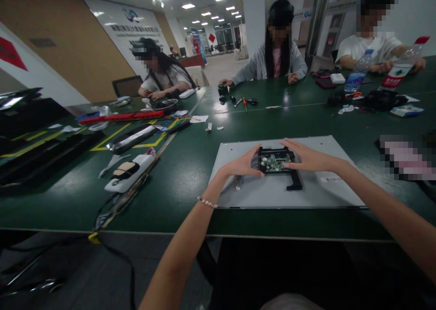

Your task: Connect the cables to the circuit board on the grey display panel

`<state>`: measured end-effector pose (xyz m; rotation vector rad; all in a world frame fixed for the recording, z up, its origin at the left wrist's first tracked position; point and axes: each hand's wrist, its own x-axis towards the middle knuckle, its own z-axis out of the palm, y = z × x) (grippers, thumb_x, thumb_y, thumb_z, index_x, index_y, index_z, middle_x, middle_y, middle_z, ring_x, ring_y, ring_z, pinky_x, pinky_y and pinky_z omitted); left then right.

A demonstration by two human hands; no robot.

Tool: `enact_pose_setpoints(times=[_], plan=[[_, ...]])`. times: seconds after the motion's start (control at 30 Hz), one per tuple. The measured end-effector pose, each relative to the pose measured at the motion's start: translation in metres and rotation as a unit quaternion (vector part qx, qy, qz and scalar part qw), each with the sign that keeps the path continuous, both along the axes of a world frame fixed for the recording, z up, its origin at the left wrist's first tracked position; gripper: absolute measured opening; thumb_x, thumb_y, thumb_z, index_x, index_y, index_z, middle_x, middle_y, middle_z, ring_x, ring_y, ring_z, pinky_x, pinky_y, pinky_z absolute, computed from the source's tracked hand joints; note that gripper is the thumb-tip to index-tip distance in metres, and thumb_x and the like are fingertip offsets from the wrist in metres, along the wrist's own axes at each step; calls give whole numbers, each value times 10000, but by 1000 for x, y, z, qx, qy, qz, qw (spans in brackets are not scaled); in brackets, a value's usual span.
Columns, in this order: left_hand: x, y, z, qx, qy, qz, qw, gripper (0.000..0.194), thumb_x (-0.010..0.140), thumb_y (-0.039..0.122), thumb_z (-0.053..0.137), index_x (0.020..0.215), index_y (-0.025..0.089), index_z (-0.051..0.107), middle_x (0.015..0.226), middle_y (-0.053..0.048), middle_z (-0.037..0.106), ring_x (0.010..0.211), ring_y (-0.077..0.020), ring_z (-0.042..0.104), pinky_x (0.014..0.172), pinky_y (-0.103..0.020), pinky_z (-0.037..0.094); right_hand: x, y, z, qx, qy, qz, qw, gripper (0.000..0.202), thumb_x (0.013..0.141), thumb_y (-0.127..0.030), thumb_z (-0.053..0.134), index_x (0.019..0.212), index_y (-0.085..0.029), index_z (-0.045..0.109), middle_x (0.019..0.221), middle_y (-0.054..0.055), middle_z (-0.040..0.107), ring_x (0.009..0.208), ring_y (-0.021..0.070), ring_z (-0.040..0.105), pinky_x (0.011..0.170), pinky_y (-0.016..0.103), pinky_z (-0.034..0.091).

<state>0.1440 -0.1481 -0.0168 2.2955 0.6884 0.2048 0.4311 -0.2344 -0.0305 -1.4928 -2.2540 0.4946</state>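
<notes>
A black frame with a green circuit board is found between the two hands, and it is laid on a grey panel. By the left hand its left edge is approached, with the thumb and the fingers spread apart and bent. By the right hand the opposite edge is framed in a similar curve; its thumb is extended to the right edge of the board, and its fingers are placed near the far corner. Whether the frame is gripped by either hand, or only touched, cannot be told.

Nearer than the right hand, a black bracket is seen on the panel. On the wrist behind the left hand a beaded bracelet is worn. The panel is supported by a green table. Well to the left of the left hand, a white power strip is placed, and a dark cable is hung over the table edge. Beyond the left hand, a screwdriver with an orange handle is laid. Far beyond the right hand, two plastic bottles are stood. Across the table from both hands, three persons are seated.
</notes>
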Motion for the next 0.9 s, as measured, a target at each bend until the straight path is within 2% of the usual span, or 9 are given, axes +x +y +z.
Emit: enact_pose_setpoints(times=[0.1, 0.23, 0.3, 0.37, 0.47, 0.57, 0.73, 0.9], plan=[[-2, -3, 6, 8, 28, -6, 1000, 1199, 672, 503, 755, 1570, 173, 33, 1620, -176, 123, 1477, -343, 192, 1213, -508, 178, -5, 5, -13, -1, 34, 3, 999, 894, 834, -678, 544, 1563, -308, 182, 1636, 79, 172, 1480, 323, 195, 1184, 548, 236], [-20, 3, 26, 52, 100, -29, 993, 1153, 692, 549, 735, 1569, 174, 89, 1630, -141, 114, 1492, -312, 154, 1224, -446, 179, -2, 3, -25, -6, 53, -7, 999, 830, 857, -658, 521, 1555, -357, 185, 1631, 55, 194, 1460, 328, 257, 1170, 564, 265], [-36, 16, 35, 95, 132, -5, 987, 1031, 742, 552, 693, 1554, 174, 182, 1629, -125, 136, 1499, -293, 128, 1219, -417, 196, -2, 2, -25, -16, 45, -11, 999, 827, 855, -668, 514, 1553, -368, 187, 1635, 45, 180, 1452, 338, 274, 1159, 570, 286], [-54, 38, 38, 152, 150, 55, 975, 828, 811, 500, 628, 1507, 175, 319, 1605, -122, 236, 1490, -281, 182, 1203, -409, 232, -2, 1, -23, -23, 37, -14, 999, 830, 853, -676, 507, 1554, -370, 185, 1639, 38, 164, 1450, 341, 277, 1157, 563, 295], [-73, 81, 32, 234, 162, 182, 941, 556, 857, 361, 562, 1365, 140, 518, 1485, -140, 454, 1403, -282, 384, 1164, -394, 309, -3, 0, -20, -27, 31, -15, 999, 823, 864, -674, 492, 1558, -357, 183, 1641, 42, 156, 1452, 338, 274, 1161, 545, 297], [-77, 121, 20, 265, 173, 281, 906, 431, 883, 290, 519, 1271, 115, 590, 1316, -144, 605, 1240, -277, 553, 1084, -373, 409, -1, -1, -20, -24, 31, -13, 999, 818, 873, -661, 492, 1560, -350, 174, 1641, 48, 155, 1451, 338, 277, 1156, 542, 309], [-57, 164, 6, 292, 196, 345, 870, 381, 902, 235, 503, 1256, 123, 587, 1292, -143, 605, 1202, -254, 560, 1044, -340, 427, 0, 0, -25, 2, 35, -10, 999, 814, 872, -610, 538, 1557, -369, 172, 1628, 50, 205, 1434, 352, 310, 1132, 569, 343], [-41, 190, 6, 274, 239, 399, 842, 288, 906, 248, 504, 1140, 153, 643, 1225, -147, 618, 1132, -267, 578, 959, -363, 469, -2, 1, -25, 23, 42, -9, 999, 816, 878, -579, 552, 1560, -379, 151, 1618, 60, 231, 1430, 347, 321, 1129, 574, 345]])
